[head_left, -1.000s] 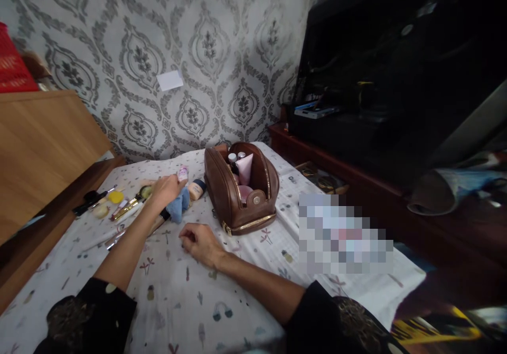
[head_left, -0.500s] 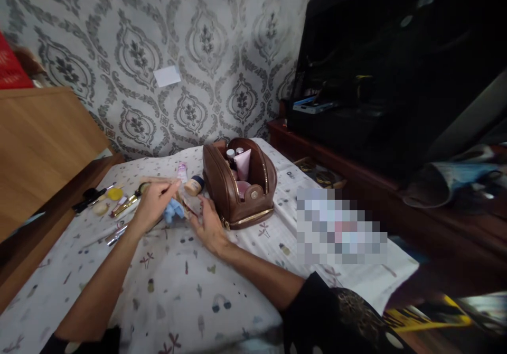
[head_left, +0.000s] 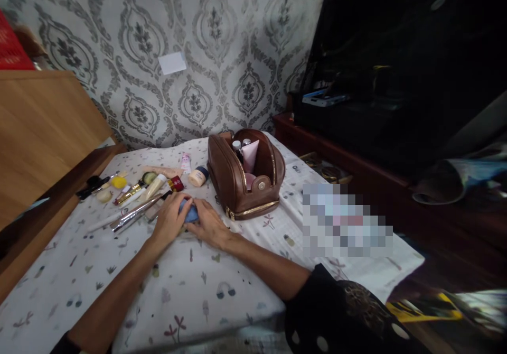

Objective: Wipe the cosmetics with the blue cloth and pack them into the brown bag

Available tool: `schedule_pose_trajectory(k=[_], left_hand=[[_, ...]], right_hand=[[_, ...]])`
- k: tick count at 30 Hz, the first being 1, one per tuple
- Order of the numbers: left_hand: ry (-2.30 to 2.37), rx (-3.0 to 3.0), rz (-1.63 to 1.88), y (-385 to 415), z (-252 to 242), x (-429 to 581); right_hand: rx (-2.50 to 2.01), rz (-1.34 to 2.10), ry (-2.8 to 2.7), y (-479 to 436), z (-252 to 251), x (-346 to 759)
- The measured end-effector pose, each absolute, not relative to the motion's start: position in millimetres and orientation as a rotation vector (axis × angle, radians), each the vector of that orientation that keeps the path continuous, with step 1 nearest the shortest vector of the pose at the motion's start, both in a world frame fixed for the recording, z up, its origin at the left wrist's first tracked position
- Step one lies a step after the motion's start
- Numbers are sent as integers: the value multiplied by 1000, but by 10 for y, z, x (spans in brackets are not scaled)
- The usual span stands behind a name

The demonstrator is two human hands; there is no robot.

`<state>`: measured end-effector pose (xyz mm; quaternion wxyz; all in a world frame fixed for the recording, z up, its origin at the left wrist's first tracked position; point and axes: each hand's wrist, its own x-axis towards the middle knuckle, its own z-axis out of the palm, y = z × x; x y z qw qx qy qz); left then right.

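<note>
My left hand and my right hand meet on the white patterned sheet, fingers closed around a small blue soft object pressed down between them. Just beyond stands an open brown leather toiletry bag with a pink tube and small bottles upright inside. To the left of the hands lie several cosmetics: brushes and pencils, a red-capped tube, a beige jar with a dark lid, and a yellow sponge.
A wooden headboard or cabinet rises on the left. A dark wooden ledge and a large black screen stand on the right. Patterned wallpaper is behind. A blurred patch lies on the sheet to the right.
My left hand pulled back from the cosmetics with the blue object. My right hand came forward to meet it. Both now press the blue object on the sheet, nearer to me.
</note>
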<state>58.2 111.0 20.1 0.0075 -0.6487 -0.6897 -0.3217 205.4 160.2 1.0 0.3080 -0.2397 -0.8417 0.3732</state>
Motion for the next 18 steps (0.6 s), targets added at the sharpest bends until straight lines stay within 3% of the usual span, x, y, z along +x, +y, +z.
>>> schedule_pose_trajectory(k=[8, 18], left_hand=[[-2292, -2074, -954, 1061, 218, 523], [-2196, -1854, -1350, 977, 347, 544]], right_hand=[[-605, 1044, -2248, 1630, -34, 2050], [-627, 1145, -2312, 1565, 37, 2057]])
